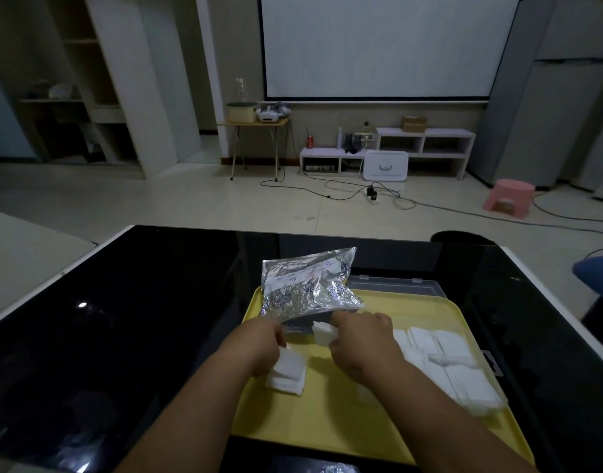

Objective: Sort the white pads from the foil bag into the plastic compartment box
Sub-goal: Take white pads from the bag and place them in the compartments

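Nearest, a pile of white pads [288, 372] lies on the yellow tray [327, 414] under the left hand [259, 346], which pinches the foil bag [307, 288]. The right hand [361, 339] pinches one white pad [324, 332] at the bag's mouth. To its right, the plastic compartment box [395, 287] holds more.

Legible text: none.

Foil bag [308, 285]: a white label strip runs across the upper face and carries dark print. The characters are too small and blurred to read. Blue round emblems and line drawings are scattered over the foil, with one round stamp near the top right corner. No letter or number resolves in any of them.

White case [385, 165], standing against the low shelf [322, 152]: one dark mark on its front, shaped like a wide U or W. Letter or logo, cannot tell.

Red can [309, 141] on the low shelf: markings not resolvable.
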Demonstrator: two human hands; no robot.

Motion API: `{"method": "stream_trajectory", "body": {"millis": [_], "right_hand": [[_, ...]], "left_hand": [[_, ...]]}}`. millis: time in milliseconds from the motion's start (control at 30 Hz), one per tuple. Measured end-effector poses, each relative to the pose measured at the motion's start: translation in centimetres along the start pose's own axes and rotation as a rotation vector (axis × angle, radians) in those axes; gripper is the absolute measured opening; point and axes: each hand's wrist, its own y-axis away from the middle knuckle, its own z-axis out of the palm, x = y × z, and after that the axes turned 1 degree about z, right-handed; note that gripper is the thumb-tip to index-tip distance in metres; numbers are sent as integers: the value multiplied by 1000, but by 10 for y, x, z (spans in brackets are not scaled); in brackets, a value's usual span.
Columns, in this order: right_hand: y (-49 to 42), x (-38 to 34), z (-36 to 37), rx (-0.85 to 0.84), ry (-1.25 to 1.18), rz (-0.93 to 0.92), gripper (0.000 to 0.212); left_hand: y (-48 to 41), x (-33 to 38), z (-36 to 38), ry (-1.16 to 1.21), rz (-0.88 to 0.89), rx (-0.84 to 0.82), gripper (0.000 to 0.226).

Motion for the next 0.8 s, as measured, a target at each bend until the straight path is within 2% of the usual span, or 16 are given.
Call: {"method": "stream_trajectory", "body": {"millis": [367,533,700,800], "right_hand": [[1,2,-2,13,-31,-19,25],[1,4,1,22,-61,-20,24],[0,6,2,40,-60,-27,23],[0,7,3,44,-67,-31,24]], "left_hand": [[0,2,6,-210,109,-26,41],[-1,5,8,-341,140,-82,52],[0,4,9,-352,146,-85,43],[3,7,7,-346,165,-71,24]]}}
